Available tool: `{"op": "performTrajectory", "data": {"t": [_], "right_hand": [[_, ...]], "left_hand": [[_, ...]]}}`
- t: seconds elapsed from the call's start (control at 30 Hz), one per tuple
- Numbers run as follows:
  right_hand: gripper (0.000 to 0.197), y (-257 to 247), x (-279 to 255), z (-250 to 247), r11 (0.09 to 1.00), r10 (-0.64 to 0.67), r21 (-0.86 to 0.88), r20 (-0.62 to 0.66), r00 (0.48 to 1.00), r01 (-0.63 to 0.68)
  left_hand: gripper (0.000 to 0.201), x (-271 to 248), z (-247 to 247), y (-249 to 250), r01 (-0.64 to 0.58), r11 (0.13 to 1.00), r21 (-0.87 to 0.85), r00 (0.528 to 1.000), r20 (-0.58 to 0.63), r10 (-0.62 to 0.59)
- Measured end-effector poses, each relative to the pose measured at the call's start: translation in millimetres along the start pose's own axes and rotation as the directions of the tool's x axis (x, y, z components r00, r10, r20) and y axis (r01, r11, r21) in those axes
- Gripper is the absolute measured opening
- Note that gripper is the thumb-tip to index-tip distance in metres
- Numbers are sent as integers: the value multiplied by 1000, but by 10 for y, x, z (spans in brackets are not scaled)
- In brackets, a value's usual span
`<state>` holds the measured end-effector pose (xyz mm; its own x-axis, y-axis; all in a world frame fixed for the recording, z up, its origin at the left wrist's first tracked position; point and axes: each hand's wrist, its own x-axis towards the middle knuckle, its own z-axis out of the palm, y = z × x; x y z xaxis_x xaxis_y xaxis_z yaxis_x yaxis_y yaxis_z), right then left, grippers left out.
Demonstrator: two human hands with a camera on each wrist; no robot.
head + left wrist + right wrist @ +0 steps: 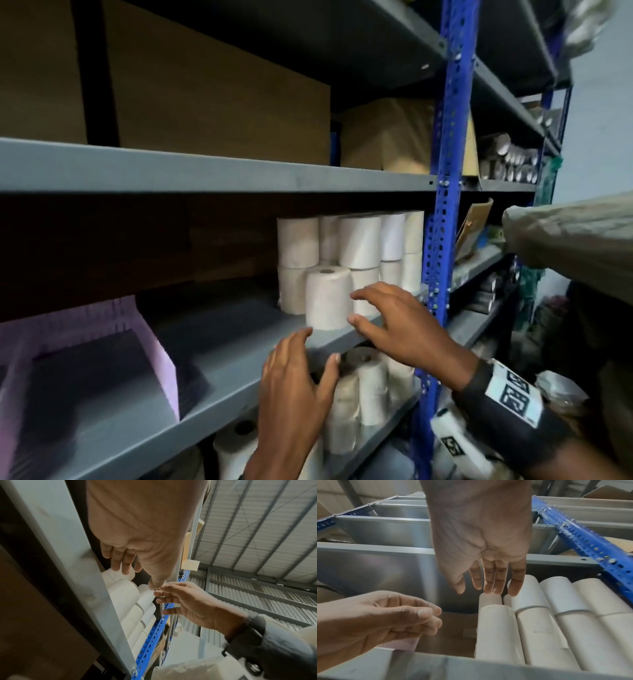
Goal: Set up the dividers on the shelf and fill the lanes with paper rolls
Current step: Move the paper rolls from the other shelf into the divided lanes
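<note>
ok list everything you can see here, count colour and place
white paper rolls on the grey middle shelf: about a dozen showing, off-white, stacked two high at its right end
single front paper roll: one, off-white, upright near the shelf edge
pink ribbed divider: one, pale pink, left part of that shelf
paper rolls on the lower shelf: several, off-white, below the hands
brown cardboard boxes: at least three, upper shelf
blue perforated upright post: one, right of the rolls
left hand: empty, fingers relaxed, before the shelf edge
right hand: empty, fingers spread, beside the front roll
</note>
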<state>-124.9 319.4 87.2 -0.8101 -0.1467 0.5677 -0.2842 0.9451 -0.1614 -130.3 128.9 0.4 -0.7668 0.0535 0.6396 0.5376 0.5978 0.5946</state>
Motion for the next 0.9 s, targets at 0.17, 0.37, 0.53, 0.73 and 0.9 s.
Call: {"op": "performTrajectory", "data": {"t": [0.17, 0.37, 0.53, 0.73, 0.9], "right_hand": [[51, 93, 701, 132, 992, -106, -70, 20, 994, 107], [56, 278, 1176, 329, 950, -122, -254, 228, 966, 180], [53, 370, 1270, 302, 931, -233, -215, 272, 934, 295], [48, 445, 1298, 188, 918, -364, -51, 277, 889, 392], [47, 464, 1175, 120, 896, -443, 92, 236, 865, 434]], "left_hand": [[66, 549, 325, -87, 91, 991, 102, 995, 41, -96], [62, 980, 629, -71, 179, 956, 231, 971, 113, -209], [68, 1007, 670, -79, 190, 935, 299, 972, 78, -222], [79, 956, 664, -65, 178, 925, 337, 972, 85, -218], [88, 932, 653, -34, 214, 933, 289, 962, 101, -252]]}}
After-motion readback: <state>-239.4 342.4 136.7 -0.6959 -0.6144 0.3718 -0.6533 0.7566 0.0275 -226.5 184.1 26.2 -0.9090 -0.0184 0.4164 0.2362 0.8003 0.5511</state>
